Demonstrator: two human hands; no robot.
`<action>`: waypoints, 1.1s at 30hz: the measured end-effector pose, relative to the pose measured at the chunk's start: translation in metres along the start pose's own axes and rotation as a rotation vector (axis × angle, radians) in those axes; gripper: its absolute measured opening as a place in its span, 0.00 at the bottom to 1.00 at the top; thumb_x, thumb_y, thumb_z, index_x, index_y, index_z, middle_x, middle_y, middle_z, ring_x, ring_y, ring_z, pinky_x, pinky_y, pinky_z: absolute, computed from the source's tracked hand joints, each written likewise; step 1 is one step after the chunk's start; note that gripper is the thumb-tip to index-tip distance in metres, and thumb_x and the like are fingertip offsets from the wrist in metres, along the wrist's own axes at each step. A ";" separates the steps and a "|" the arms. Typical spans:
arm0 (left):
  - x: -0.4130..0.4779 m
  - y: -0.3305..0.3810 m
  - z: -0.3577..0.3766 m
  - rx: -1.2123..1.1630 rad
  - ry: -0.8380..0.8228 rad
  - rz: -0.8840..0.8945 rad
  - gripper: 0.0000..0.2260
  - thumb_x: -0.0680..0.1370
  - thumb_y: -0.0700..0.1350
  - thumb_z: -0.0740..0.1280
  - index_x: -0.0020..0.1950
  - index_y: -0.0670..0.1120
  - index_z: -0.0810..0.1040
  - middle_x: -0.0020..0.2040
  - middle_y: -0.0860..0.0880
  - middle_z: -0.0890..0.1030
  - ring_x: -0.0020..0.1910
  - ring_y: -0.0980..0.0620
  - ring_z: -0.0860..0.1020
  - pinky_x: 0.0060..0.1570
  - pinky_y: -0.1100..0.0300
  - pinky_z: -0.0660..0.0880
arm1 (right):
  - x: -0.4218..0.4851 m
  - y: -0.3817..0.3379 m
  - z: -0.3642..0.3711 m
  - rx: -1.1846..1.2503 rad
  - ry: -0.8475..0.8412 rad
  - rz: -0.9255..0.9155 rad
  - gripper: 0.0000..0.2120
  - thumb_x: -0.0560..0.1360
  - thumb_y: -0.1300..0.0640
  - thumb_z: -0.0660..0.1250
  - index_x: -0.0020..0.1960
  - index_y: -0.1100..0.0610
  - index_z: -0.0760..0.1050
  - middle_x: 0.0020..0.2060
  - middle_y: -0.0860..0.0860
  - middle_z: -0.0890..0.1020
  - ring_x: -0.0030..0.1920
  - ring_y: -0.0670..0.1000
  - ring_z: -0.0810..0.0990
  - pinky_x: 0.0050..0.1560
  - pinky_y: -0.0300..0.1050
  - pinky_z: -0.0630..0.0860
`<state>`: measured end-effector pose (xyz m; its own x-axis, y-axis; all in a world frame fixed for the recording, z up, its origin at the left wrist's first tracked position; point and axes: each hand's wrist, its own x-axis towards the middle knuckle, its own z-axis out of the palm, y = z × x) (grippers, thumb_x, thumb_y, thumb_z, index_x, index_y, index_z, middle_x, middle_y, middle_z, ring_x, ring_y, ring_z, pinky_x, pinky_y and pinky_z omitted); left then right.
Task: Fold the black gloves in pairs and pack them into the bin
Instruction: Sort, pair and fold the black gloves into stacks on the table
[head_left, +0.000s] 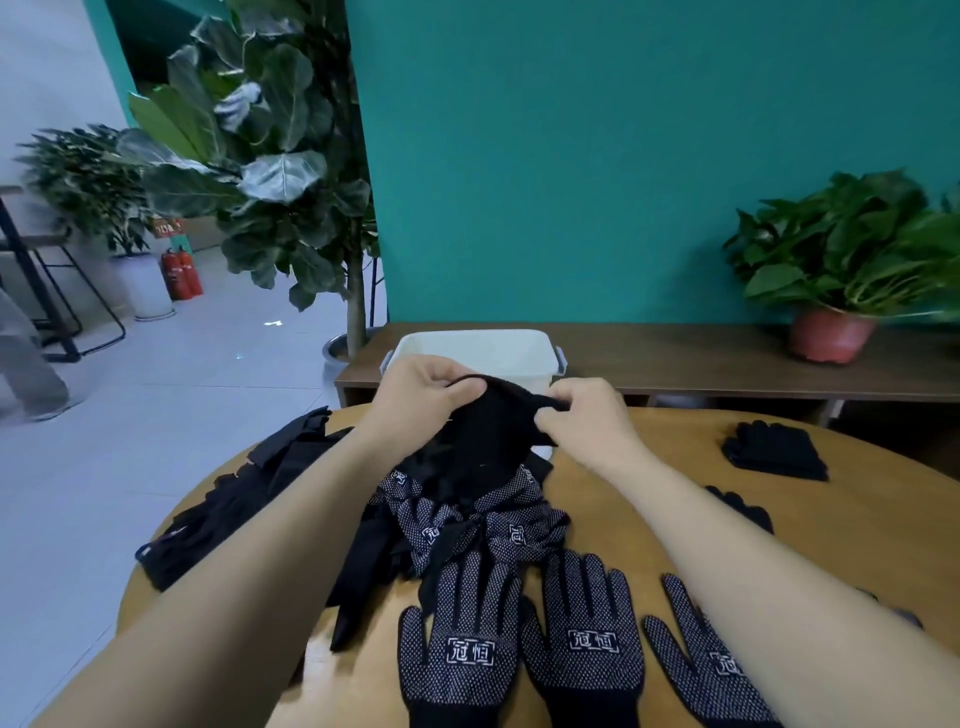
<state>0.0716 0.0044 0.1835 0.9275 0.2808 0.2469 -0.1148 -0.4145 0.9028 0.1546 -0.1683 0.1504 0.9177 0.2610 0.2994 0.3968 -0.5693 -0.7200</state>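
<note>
A teal wall (623, 156) filled the background, with a tall leafy tree (260, 156) at its left edge. A round wooden table (857, 519) lay below the camera, and a low wooden bench (701, 364) stood behind it against the wall. A heap of black gloves (467, 514) with white dots was spread over the middle of the table, and more black gloves (249, 499) trailed off to the left. A white bin (483, 348) sat on the bench, just beyond the hands, and a potted plant (841, 270) stood at the bench's right end. Three dotted gloves (587, 634) lay flat, palm up, side by side at the near edge. Both hands held one black glove bundle (488, 431) above the heap, in front of the bin: the left hand (421, 384) pinched its upper left edge, and the right hand (582, 410) pinched its right edge between thumb and fingers. A folded pair (774, 449) rested apart on the table's right side. Two red fire extinguishers (182, 273) stood on the floor at far left.
</note>
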 end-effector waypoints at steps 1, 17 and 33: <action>-0.003 -0.003 -0.004 0.007 -0.020 -0.032 0.04 0.78 0.42 0.72 0.44 0.44 0.85 0.38 0.47 0.86 0.36 0.55 0.82 0.41 0.61 0.79 | 0.002 0.004 -0.007 0.035 -0.012 0.024 0.07 0.68 0.59 0.68 0.33 0.60 0.74 0.25 0.48 0.71 0.34 0.52 0.69 0.38 0.46 0.67; -0.028 -0.009 0.040 0.017 -0.236 -0.086 0.06 0.78 0.37 0.70 0.50 0.35 0.82 0.44 0.41 0.84 0.41 0.53 0.80 0.42 0.72 0.75 | -0.022 -0.002 -0.059 0.058 -0.414 -0.051 0.02 0.71 0.63 0.73 0.39 0.60 0.82 0.34 0.51 0.81 0.35 0.48 0.76 0.42 0.45 0.74; -0.030 -0.003 0.110 -0.066 -0.146 0.006 0.02 0.76 0.40 0.72 0.48 0.44 0.81 0.44 0.45 0.84 0.44 0.48 0.81 0.51 0.53 0.77 | -0.030 0.009 -0.076 0.175 -0.248 0.016 0.13 0.76 0.52 0.70 0.60 0.53 0.79 0.45 0.52 0.87 0.55 0.48 0.82 0.57 0.35 0.75</action>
<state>0.0836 -0.0978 0.1349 0.9679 0.1481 0.2029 -0.1390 -0.3571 0.9237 0.1319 -0.2406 0.1822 0.8829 0.4480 0.1408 0.3539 -0.4377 -0.8266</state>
